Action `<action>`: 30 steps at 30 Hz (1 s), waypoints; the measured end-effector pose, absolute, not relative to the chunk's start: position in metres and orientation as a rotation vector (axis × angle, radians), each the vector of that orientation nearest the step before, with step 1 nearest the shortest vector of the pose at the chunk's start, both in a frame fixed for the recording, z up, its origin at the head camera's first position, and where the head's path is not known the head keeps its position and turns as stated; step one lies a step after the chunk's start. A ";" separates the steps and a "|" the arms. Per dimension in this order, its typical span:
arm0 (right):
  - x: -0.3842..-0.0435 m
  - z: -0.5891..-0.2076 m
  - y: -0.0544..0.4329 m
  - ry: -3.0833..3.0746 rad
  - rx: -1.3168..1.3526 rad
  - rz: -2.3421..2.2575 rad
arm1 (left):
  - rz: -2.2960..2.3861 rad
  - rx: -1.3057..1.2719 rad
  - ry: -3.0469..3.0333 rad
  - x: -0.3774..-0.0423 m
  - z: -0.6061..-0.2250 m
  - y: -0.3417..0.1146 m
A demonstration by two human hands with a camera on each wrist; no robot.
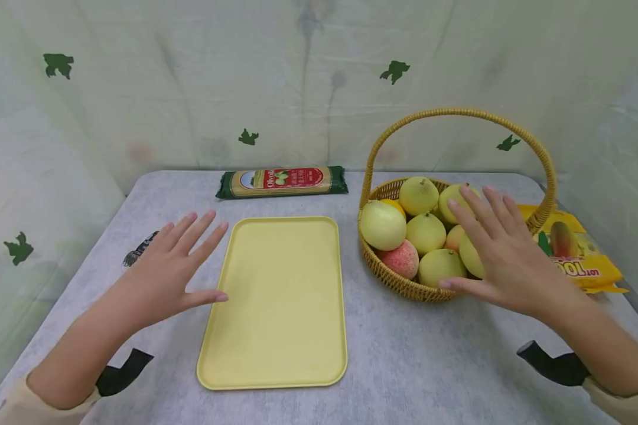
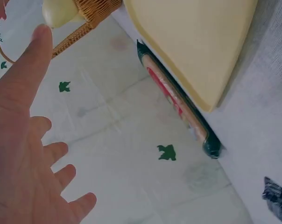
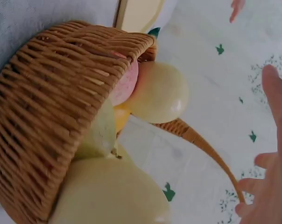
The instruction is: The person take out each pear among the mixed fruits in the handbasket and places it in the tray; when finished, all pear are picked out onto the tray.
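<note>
My left hand (image 1: 178,268) hovers with spread fingers beside the left edge of a pale yellow rectangular tray (image 1: 276,301), its thumb overlapping the tray's rim in the head view. Nothing is in its grasp. My right hand (image 1: 507,260), fingers spread too, hangs in front of the right side of a wicker basket (image 1: 399,287) with a tall arched handle. Round yellow-green fruits (image 1: 426,234) fill the basket, along with a pink peach-like fruit (image 1: 401,260) and a bit of orange fruit (image 1: 394,206). The right hand hides part of the fruit and holds nothing.
A green-ended pack of spaghetti (image 1: 282,182) lies behind the tray. At the right, behind my right forearm, is a yellow snack bag (image 1: 585,254). A small black-and-white item (image 1: 140,249) sits at the left. A pale curtain (image 1: 308,82) with green leaf shapes rises behind the table.
</note>
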State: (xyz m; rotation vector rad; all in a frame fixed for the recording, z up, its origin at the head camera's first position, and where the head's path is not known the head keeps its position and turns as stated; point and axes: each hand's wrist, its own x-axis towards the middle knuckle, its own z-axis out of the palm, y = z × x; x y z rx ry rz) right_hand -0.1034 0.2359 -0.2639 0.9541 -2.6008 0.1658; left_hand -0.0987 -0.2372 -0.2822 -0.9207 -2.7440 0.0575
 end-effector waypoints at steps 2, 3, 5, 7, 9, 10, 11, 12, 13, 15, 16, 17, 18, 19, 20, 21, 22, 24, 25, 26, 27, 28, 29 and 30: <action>-0.106 -0.265 0.232 -2.570 0.954 0.282 | -0.005 -0.923 -2.736 -0.098 -0.292 -0.240; -0.106 -0.266 0.230 -2.557 0.950 0.353 | -0.046 -0.920 -2.743 -0.097 -0.297 -0.241; -0.108 -0.268 0.225 -2.531 0.939 0.506 | -0.137 -0.888 -2.781 -0.096 -0.308 -0.243; -0.111 -0.272 0.220 -2.488 0.939 0.643 | -0.244 -0.843 -2.834 -0.095 -0.319 -0.245; -0.114 -0.276 0.214 -2.445 0.941 0.763 | -0.350 -0.785 -2.889 -0.095 -0.331 -0.247; -0.115 -0.279 0.212 -2.427 0.942 0.821 | -0.406 -0.753 -2.916 -0.094 -0.336 -0.247; -0.117 -0.281 0.209 -2.410 0.940 0.873 | -0.462 -0.721 -2.942 -0.094 -0.341 -0.248; -0.119 -0.284 0.207 -2.399 0.932 0.921 | -0.510 -0.685 -2.965 -0.094 -0.346 -0.248; -0.121 -0.286 0.204 -2.393 0.916 0.966 | -0.564 -0.650 -2.986 -0.094 -0.349 -0.248; -0.126 -0.292 0.199 -2.378 0.877 1.050 | -0.654 -0.592 -3.014 -0.094 -0.355 -0.248; -0.128 -0.295 0.196 -2.369 0.859 1.085 | -0.698 -0.566 -3.025 -0.094 -0.357 -0.248; -0.129 -0.298 0.194 -2.356 0.845 1.113 | -0.731 -0.542 -3.038 -0.094 -0.358 -0.248; -0.130 -0.299 0.190 -2.351 0.824 1.145 | -0.778 -0.523 -3.045 -0.094 -0.359 -0.248; -0.129 -0.298 0.185 -2.351 0.803 1.177 | -0.826 -0.502 -3.055 -0.093 -0.361 -0.248; -0.130 -0.300 0.183 -2.349 0.783 1.207 | -0.877 -0.483 -3.064 -0.093 -0.362 -0.248; -0.131 -0.303 0.181 -2.351 0.764 1.232 | -0.930 -0.471 -3.071 -0.093 -0.363 -0.249; -0.132 -0.306 0.179 -2.362 0.738 1.250 | -0.984 -0.455 -3.079 -0.093 -0.365 -0.249; -0.134 -0.311 0.175 -2.383 0.695 1.267 | -1.104 -0.451 -3.071 -0.093 -0.369 -0.250; -0.137 -0.316 0.175 -2.388 0.687 1.268 | -1.172 -0.449 -3.063 -0.093 -0.370 -0.251; -0.140 -0.322 0.176 -2.391 0.679 1.273 | -1.240 -0.455 -3.052 -0.093 -0.372 -0.251; -0.142 -0.324 0.175 -2.397 0.673 1.274 | -1.294 -0.462 -3.039 -0.093 -0.374 -0.252; -0.143 -0.326 0.173 -2.400 0.670 1.277 | -1.342 -0.467 -3.024 -0.093 -0.375 -0.252; -0.145 -0.328 0.172 -2.399 0.673 1.283 | -1.392 -0.471 -3.010 -0.093 -0.377 -0.253; -0.146 -0.330 0.171 -2.397 0.675 1.294 | -1.440 -0.475 -2.995 -0.092 -0.378 -0.253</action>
